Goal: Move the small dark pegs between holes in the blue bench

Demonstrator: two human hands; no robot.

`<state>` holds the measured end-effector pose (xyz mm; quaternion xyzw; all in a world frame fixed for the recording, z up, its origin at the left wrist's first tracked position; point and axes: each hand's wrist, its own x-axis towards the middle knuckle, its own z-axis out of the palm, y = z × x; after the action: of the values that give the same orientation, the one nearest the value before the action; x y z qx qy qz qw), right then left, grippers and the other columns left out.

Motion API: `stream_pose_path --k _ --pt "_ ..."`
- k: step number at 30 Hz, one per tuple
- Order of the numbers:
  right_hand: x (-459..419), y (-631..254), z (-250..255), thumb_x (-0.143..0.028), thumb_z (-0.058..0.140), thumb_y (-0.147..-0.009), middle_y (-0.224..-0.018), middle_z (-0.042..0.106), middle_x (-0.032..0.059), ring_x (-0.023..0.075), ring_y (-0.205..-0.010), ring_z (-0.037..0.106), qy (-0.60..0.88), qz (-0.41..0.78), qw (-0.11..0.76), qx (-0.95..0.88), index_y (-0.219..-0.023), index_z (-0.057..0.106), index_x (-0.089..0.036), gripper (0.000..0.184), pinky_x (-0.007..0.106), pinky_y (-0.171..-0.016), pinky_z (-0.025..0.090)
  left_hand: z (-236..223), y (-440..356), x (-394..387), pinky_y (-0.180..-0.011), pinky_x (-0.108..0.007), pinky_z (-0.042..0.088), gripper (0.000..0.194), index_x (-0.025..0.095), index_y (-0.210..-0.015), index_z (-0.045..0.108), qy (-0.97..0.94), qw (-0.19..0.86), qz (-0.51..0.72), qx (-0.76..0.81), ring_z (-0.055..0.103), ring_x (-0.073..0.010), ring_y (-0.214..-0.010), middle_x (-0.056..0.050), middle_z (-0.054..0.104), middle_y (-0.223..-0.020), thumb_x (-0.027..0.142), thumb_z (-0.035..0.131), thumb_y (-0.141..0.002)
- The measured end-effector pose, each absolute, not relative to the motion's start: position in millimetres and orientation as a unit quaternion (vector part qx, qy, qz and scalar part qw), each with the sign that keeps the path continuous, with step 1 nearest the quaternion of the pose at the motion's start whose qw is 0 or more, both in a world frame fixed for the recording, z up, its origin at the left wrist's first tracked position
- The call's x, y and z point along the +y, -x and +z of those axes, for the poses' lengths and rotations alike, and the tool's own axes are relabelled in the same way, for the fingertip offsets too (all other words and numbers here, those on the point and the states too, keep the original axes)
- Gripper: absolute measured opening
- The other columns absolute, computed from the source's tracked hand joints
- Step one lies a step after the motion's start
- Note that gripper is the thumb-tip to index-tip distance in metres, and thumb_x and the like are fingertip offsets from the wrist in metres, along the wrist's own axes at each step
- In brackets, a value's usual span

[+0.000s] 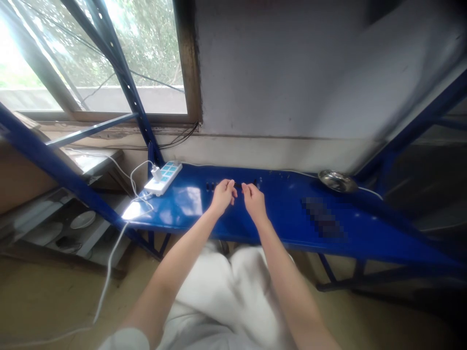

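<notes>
My left hand (223,195) and my right hand (253,199) are raised over the middle of a blue metal table (280,214), fingertips facing each other. Between them runs a small dark, thin piece (238,185), pinched at each end; its kind is too small to make out. Both hands have thumb and forefinger pressed together. Just left of my left hand, several small dark pieces (210,186) stand in a row on the table. Some more tiny bits (259,182) lie beyond my right hand.
A white power strip (166,179) with a plugged-in charger sits at the table's left end, its cable hanging to the floor. A shiny metal bowl (337,181) stands back right, near a blurred dark object (323,218). Blue posts (124,73) rise at the left.
</notes>
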<state>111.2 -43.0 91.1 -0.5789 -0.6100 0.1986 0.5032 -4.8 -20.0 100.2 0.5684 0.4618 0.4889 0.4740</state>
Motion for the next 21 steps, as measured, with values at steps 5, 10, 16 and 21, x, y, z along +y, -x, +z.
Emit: stream_pose_path --k 5,10,16,21 --pt "-43.1 -120.1 94.0 -0.057 0.034 -0.085 -0.062 0.053 0.0005 0.0115 -0.055 0.044 0.551 0.162 0.478 -0.665 -0.069 0.052 -0.020 0.044 0.023 -0.054 0.033 100.8 8.5 -17.0 -0.037 -0.016 0.030 0.031 0.016 -0.074 0.047 -0.563 0.465 0.504 0.461 0.040 -0.0031 -0.033 0.004 0.052 -0.053 0.044 0.043 -0.085" --pt "-40.4 -136.2 94.4 -0.053 0.044 -0.082 -0.075 0.060 0.0025 0.0128 -0.063 0.052 0.535 0.208 0.526 -0.628 -0.081 0.056 -0.019 0.036 0.024 -0.061 0.040 97.0 20.6 -9.2 -0.037 -0.016 0.030 0.033 0.016 -0.070 0.045 -0.527 0.433 0.539 0.494 0.037 -0.0030 -0.033 0.004 0.051 -0.051 0.045 0.042 -0.084" --pt "-33.5 -124.3 87.4 -0.052 0.051 -0.077 -0.081 0.063 0.0053 0.0148 -0.072 0.057 0.517 0.259 0.561 -0.592 -0.079 0.058 -0.018 0.035 0.028 -0.069 0.045 86.1 14.2 -11.5 -0.039 -0.016 0.031 0.034 0.015 -0.070 0.050 -0.597 0.445 0.482 0.463 0.041 -0.0035 -0.036 0.002 0.056 -0.056 0.047 0.053 -0.077" --pt "-30.4 -114.4 77.4 -0.048 0.053 -0.076 -0.080 0.064 0.0051 0.0155 -0.072 0.058 0.497 0.305 0.529 -0.617 -0.081 0.061 -0.018 0.032 0.029 -0.070 0.046 75.4 6.5 -14.8 -0.039 -0.017 0.031 0.032 0.015 -0.073 0.050 -0.599 0.435 0.501 0.448 0.040 -0.0032 -0.036 0.003 0.054 -0.057 0.047 0.049 -0.079"
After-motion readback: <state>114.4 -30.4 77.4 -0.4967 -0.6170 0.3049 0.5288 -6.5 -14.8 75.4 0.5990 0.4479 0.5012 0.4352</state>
